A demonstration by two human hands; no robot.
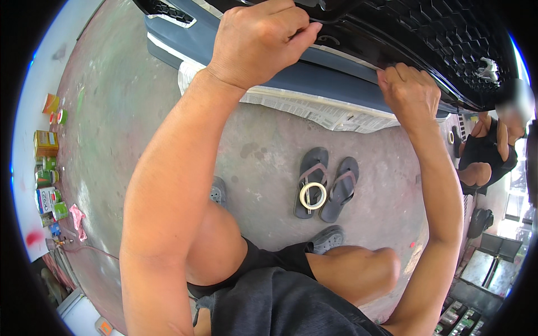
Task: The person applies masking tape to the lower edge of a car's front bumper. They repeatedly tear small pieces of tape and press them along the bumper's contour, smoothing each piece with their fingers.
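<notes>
The bumper (pixel 330 78) spans the top of the frame, newspaper (pixel 325 115) along its lower edge. The left hand (pixel 262 42) is before it at upper centre, the right hand (pixel 412 92) at upper right. Below, mid-frame, two sandals (pixel 337 201) lie side by side, tape (pixel 302 197) on the left one. Cans (pixel 46 144) line the left edge; a co-worker (pixel 490 154) is at far right.

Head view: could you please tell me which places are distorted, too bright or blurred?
In the head view, the white wall at left bends along the dark round rim; at far right of the head view, the bright background looks washed out; in the head view, the co-worker's head is blurred, while the left hand and right hand look fairly sharp.
</notes>
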